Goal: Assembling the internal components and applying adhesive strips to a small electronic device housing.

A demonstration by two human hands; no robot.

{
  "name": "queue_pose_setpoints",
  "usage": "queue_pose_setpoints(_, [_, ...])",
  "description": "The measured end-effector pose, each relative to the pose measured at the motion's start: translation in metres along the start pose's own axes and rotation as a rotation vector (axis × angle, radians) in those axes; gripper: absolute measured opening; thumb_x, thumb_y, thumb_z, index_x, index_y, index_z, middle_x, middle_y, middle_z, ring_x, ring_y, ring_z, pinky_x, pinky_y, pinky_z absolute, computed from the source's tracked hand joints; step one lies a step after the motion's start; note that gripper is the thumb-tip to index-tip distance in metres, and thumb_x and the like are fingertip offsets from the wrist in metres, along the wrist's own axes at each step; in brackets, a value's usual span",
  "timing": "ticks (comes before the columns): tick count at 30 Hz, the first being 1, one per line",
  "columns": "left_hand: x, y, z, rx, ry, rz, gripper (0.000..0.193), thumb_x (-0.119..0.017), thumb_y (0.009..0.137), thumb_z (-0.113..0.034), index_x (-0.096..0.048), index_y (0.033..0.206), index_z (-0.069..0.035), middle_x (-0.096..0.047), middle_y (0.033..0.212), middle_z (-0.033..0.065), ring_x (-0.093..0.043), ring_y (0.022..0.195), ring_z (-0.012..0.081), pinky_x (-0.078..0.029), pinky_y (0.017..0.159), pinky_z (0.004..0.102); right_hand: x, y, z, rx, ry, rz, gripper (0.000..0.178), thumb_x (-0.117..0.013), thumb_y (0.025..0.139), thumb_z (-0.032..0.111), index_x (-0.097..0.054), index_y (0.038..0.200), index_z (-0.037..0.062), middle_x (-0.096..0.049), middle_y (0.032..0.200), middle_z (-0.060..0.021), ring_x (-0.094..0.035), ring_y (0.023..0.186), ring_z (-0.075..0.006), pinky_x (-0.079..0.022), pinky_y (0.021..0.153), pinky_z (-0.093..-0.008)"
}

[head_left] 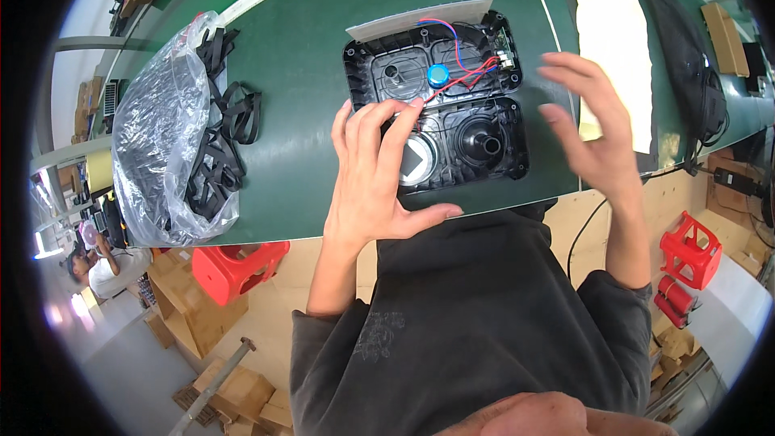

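An opened black plastic casing [517, 163] lies on the green table in two halves, one beyond the other. The near half holds two round parts: a speaker-like disc [418, 163] with a pale square, partly under my left hand, and a black cone [484, 144]. In the far half are a blue round component [437, 75], red and blue wires [458, 52] and a small circuit board [504, 47]. My left hand [367, 165] rests over the casing's left side, fingers stretched out and thumb apart. To the right, my right hand [596, 125] is raised, empty, its fingers apart.
A grey flat strip [424, 19] stands along the casing's far edge. On the left sits a clear plastic bag [157, 137] with black straps [214, 169]. Cream sheet material [613, 40] and a black bag [686, 64] lie right. Red stools [234, 270] stand below the table.
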State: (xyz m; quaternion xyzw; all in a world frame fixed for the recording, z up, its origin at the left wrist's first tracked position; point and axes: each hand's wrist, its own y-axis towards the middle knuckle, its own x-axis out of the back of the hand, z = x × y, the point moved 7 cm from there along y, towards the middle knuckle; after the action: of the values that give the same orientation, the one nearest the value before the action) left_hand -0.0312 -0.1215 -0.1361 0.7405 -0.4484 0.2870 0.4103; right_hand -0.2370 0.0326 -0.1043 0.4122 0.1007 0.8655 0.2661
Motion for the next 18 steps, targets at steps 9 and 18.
queue_pose_setpoints(9, [0.028,-0.003,0.006,-0.028,0.032,-0.089,0.089,-0.091,0.065,-0.053,-0.066,0.135,-0.005,-0.06,0.13,0.0142,-0.055,0.123,0.0342,-0.031,0.117,0.0619,-0.031,0.025,0.006,-0.051,0.111,0.076,0.034,-0.073,0.093,-0.003,-0.069,0.126,0.0026,-0.064,0.128,-0.0136,-0.066,0.118,-0.0341,-0.054,0.098,-0.0395])
queue_pose_setpoints(18, [0.019,0.122,0.021,-0.375,0.043,0.323,0.035,-0.084,0.078,-0.011,-0.083,0.113,-0.015,-0.058,0.148,0.011,-0.051,0.139,0.0365,-0.04,0.117,0.0494,-0.029,0.036,0.011,-0.066,0.075,0.038,0.025,-0.066,0.1,0.002,-0.07,0.125,0.0029,-0.068,0.122,-0.0142,-0.07,0.108,-0.0319,-0.056,0.091,-0.037])
